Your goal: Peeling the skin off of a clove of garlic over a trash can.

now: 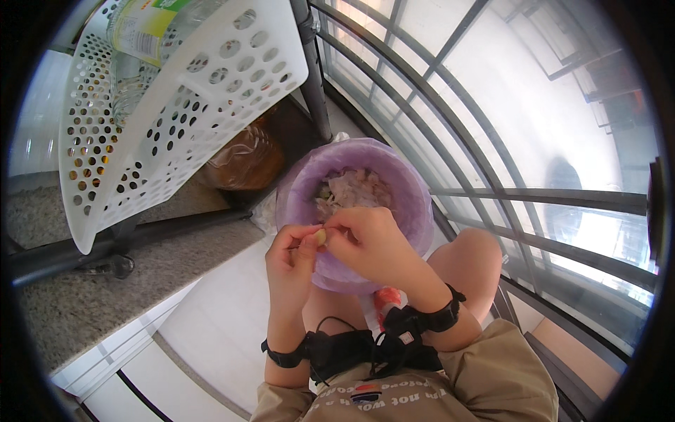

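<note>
A small, pale yellow garlic clove (321, 237) is pinched between the thumb and fingers of my left hand (292, 258). My right hand (364, 242) meets it from the other side, thumb and fingertips pressed together at its edge. Whether those fingertips also grip a bit of skin is too small to see. Both hands are over the near part of a round bin with a purple plastic liner (416, 190), which stands before my knees. Inside lie crumpled, whitish papery scraps (358, 190), partly hidden by my right hand.
A white perforated plastic basket (174, 142) holding clear plastic bottles (142, 31) juts in at upper left. Below it are a brown item in clear plastic (248, 158) and a speckled stone ledge (132, 295). A dark-framed window grille (474, 192) curves along the right.
</note>
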Demonstrator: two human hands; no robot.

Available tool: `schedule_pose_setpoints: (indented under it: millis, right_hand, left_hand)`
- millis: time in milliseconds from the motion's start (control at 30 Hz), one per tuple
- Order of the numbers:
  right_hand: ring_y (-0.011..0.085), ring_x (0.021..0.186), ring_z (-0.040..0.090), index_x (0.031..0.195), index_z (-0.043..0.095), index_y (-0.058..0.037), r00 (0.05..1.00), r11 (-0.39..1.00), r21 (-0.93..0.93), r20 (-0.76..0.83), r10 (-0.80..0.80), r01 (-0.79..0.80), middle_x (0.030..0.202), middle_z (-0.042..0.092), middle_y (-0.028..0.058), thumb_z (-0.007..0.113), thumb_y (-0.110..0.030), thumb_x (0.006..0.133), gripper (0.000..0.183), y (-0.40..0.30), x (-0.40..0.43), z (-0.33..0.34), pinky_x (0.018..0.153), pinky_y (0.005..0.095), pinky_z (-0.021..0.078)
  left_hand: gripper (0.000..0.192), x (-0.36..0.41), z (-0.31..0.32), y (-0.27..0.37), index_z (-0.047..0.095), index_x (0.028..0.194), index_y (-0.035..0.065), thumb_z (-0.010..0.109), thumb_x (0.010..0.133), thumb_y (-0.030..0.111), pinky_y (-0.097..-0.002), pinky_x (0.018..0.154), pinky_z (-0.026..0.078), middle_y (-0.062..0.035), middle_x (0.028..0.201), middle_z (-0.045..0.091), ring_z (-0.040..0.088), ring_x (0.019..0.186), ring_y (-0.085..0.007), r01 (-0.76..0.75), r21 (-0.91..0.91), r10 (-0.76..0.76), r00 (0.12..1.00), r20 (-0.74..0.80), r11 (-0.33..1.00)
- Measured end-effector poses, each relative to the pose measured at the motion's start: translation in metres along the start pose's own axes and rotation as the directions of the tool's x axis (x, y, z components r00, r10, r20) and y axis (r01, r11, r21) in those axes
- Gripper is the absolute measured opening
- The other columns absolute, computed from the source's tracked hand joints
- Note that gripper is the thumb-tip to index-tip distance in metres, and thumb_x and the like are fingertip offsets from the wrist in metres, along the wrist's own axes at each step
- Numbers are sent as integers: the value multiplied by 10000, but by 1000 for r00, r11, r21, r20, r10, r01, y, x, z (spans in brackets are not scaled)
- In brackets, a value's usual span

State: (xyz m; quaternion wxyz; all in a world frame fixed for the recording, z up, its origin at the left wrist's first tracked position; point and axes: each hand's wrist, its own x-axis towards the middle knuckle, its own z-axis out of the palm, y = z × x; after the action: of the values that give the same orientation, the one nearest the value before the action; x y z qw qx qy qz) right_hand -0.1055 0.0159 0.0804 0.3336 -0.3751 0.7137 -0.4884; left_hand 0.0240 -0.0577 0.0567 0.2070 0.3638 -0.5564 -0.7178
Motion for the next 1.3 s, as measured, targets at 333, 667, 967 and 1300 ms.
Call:
schedule_pose_setpoints:
  millis: [333, 667, 967, 1300]
  right_hand:
    - [253, 531, 563, 749, 615, 8, 998, 995, 87, -23, 58, -56, 599, 561, 159, 546, -117, 727, 145, 4, -3, -4, 514, 319, 434]
    - [106, 528, 529, 803, 637, 8, 984, 951, 253, 59, 167, -177, 672, 621, 85, 603, -119, 742, 145, 13, -10, -16, 514, 246, 426]
    - [92, 556, 536, 816, 633, 14, 980, 937, 286, 53, 192, -199, 654, 610, 89, 594, -91, 734, 139, 12, -18, -26, 522, 229, 428]
    - [84, 571, 542, 812, 624, 29, 979, 896, 407, -25, 204, -177, 642, 605, 101, 574, -69, 740, 131, 30, -26, -22, 525, 227, 430]
  left_hand:
    - [154, 3, 4, 5, 559, 932, -2, 512, 882, 135, -160, 553, 372, -33, 786, 590, 529, 692, -65, 4, -12, -4, 1000, 26, 1000]
    - [154, 0, 19, 9, 562, 924, -16, 532, 869, 125, -211, 684, 427, -52, 791, 596, 536, 722, -92, -21, 63, 22, 1000, -18, 998]
    - [131, -3, 28, 12, 574, 924, -21, 551, 855, 87, -180, 641, 417, -50, 792, 616, 530, 688, -68, -129, 176, 125, 992, 34, 976]
    - [120, 1, 38, 1, 591, 920, -7, 579, 834, 75, -139, 501, 326, -17, 749, 599, 429, 573, -7, -121, 213, 119, 993, 23, 969]
